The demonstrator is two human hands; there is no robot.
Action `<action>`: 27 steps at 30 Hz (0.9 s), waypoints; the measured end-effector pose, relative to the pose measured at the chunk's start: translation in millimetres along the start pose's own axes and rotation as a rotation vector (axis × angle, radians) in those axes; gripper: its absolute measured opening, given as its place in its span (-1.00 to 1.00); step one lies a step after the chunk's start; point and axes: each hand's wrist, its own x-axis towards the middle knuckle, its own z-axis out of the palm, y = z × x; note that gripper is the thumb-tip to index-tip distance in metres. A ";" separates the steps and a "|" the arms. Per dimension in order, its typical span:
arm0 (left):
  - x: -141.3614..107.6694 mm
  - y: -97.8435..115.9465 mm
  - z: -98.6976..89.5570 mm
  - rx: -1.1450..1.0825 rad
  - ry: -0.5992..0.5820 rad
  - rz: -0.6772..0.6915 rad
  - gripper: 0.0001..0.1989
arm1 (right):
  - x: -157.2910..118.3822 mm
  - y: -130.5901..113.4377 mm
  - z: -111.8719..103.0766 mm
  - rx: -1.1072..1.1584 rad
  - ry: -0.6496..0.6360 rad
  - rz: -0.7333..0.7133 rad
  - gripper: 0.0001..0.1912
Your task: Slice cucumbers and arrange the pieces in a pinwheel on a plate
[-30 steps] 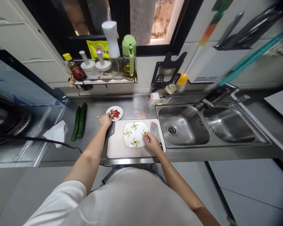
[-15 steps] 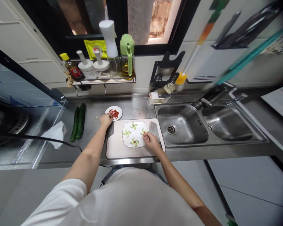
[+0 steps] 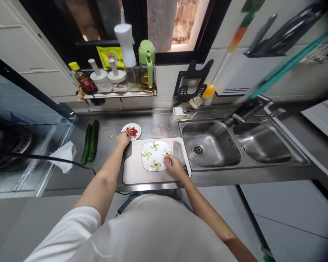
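Note:
My left hand is at the lower left rim of a small white plate of red pieces, its fingers closed; what they pinch is too small to name. Over the right edge of a squarish white plate is my right hand, fingertips pressed together beside a green pinwheel of slices; anything between them is hidden. Several such pinwheels with red centres lie on this plate, which rests on a pale cutting board. A knife lies on the board's right side.
Two cucumbers and a white tissue lie to the left. A double sink is on the right. Behind the counter hangs a rack of bottles and jars. A black cable crosses the counter's left part.
My right hand has shifted slightly left and down over the plate's edge. My left hand has stayed at the small plate.

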 end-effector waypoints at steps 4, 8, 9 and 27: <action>0.7 -2.1 2.4 -0.087 0.010 -0.052 -0.75 | -3.3 -2.7 4.4 0.003 -0.018 -0.006 -0.84; -1.5 -8.1 3.8 -0.139 0.016 -0.100 -0.77 | -3.1 -8.1 9.2 0.014 -0.033 -0.006 -0.84; -2.5 -9.4 3.9 -0.133 0.021 -0.100 -0.77 | -2.7 -10.3 10.5 0.015 -0.038 -0.011 -0.85; -0.1 -10.9 -4.9 -0.193 0.033 -0.051 -0.83 | -8.9 -27.2 24.5 0.009 -0.124 -0.060 -0.91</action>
